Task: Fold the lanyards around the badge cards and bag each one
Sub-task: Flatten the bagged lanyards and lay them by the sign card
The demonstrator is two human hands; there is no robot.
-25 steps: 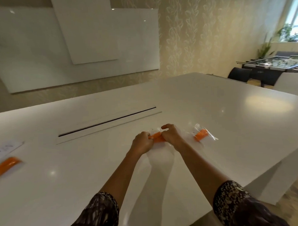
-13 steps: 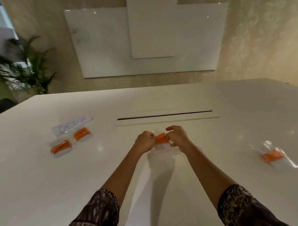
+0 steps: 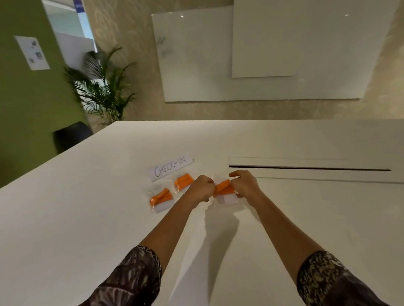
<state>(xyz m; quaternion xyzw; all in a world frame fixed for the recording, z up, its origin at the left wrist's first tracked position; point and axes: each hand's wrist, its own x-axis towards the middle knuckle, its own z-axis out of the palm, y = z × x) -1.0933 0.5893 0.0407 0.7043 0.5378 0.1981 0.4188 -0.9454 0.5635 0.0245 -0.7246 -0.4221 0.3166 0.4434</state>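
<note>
A clear bag with an orange lanyard folded around a white badge card [image 3: 224,191] is held just above the white table [image 3: 84,221]. My left hand [image 3: 201,186] grips its left edge and my right hand [image 3: 243,184] grips its right edge. Two more bagged badges lie to the left: one [image 3: 161,199] nearer me, the other [image 3: 183,181] partly hidden behind my left hand. Both lie below a paper sign reading CHECK-IN [image 3: 170,168].
A long dark cable slot [image 3: 309,168] runs across the table to the right of my hands. A potted palm [image 3: 102,87] and a dark chair [image 3: 70,134] stand beyond the table's far left edge. Whiteboards [image 3: 261,54] hang on the far wall.
My view has swung left; both hands carried the held bag leftward, close to the two bagged badges by the sign. The bagged badge on the right has left the view.
</note>
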